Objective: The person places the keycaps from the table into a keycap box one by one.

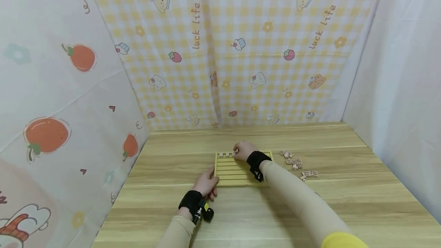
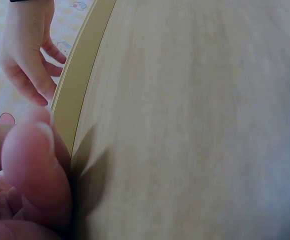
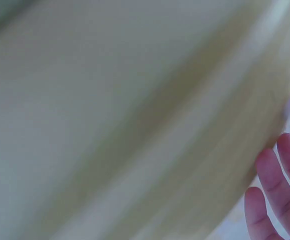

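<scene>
A yellow slatted tray (image 1: 234, 182) lies on the table, with small pale tiles (image 1: 221, 155) standing in a row along its far left edge. My left hand (image 1: 205, 183) grips the tray's near left side; in the left wrist view its fingertips (image 2: 35, 165) are up against the yellow rim (image 2: 74, 85). Over the far row, my right hand (image 1: 245, 150) pinches a small tile (image 1: 234, 154) at the end of that row, partly hidden by the fingers. In the right wrist view some fingers (image 3: 275, 180) show, but no tile does.
Several loose tiles (image 1: 294, 161) lie scattered on the wooden table (image 1: 165, 163) to the right of the tray, some with marked faces. A checked, printed cloth (image 1: 241, 98) hangs behind the table. Pale cloth walls (image 1: 392, 98) stand at both sides.
</scene>
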`<state>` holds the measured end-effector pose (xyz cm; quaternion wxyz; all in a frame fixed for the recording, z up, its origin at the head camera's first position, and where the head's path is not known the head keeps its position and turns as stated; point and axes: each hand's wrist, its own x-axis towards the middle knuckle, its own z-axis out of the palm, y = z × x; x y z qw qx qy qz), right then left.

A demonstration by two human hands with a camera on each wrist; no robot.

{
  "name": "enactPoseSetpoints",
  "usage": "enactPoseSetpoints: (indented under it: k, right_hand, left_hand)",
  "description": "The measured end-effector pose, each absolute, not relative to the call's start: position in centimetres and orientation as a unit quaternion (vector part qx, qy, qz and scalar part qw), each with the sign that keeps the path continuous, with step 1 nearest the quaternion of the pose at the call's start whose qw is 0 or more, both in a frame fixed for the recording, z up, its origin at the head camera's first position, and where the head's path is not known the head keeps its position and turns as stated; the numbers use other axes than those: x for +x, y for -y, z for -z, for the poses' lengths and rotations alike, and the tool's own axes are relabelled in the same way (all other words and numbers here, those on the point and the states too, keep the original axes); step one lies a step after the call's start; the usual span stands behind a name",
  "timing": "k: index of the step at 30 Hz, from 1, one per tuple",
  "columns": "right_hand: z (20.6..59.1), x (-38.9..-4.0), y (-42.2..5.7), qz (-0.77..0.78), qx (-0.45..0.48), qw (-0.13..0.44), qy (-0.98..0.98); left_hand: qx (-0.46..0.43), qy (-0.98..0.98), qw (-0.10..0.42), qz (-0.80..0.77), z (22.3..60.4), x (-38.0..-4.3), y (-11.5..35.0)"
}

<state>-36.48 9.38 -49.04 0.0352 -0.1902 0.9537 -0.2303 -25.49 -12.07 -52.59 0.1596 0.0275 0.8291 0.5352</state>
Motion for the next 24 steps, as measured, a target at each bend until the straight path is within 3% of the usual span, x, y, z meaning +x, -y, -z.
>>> enactPoseSetpoints:
  k: [3, 13, 24]
  right_hand:
    - [48.9, -37.2, -11.0, 0.241, -0.177, 0.056, -0.953]
    - [47.7, -37.5, -17.5, 0.23, -0.125, 0.034, -0.964]
    - [49.1, -36.9, -12.9, 0.209, -0.204, 0.048, -0.955]
  left_hand:
    - [0.024, -0.829, 0.159, -0.536, 52.8, -25.4, 12.2]
    - [0.026, -0.832, 0.151, -0.534, 52.6, -25.3, 13.0]
    - [0.027, -0.824, 0.152, -0.545, 52.7, -25.2, 12.2]
